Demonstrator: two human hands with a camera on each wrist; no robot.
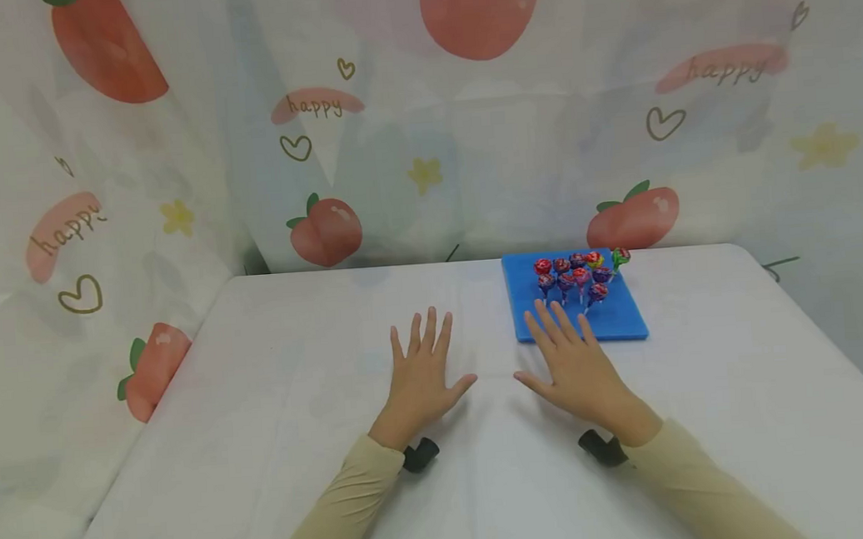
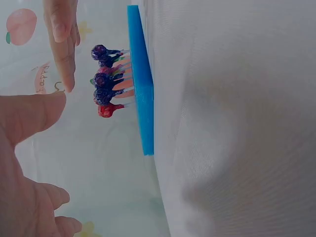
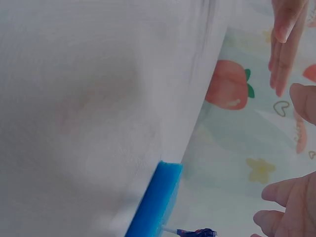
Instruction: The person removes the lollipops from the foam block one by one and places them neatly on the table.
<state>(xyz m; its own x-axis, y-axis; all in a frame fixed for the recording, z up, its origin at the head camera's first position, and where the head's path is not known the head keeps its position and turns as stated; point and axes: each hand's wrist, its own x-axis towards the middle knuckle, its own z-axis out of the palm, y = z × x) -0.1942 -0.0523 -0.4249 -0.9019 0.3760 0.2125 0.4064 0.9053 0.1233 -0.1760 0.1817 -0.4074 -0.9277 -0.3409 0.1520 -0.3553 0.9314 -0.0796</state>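
Observation:
Both hands hover palm down over the white table, fingers straight and spread, holding nothing. The left hand [image 1: 419, 383] is left of centre, its thumb pointing toward the other hand. My right hand [image 1: 577, 372] is at the near edge of a blue foam board [image 1: 619, 319], its fingertips overlapping the board in the head view. Several wrapped lollipops [image 1: 581, 276] stand on their sticks in the board, with red, purple and green wrappers. From the side, the left wrist view shows the lollipops [image 2: 103, 80] upright in the thick board [image 2: 143, 98].
A white cloth covers the table [image 1: 301, 446]. Behind and to the left hangs a curtain [image 1: 468, 150] printed with peaches, hearts and stars. Dark wrist cameras are strapped under both wrists, the left one [image 1: 420, 455] and the right one [image 1: 602, 448].

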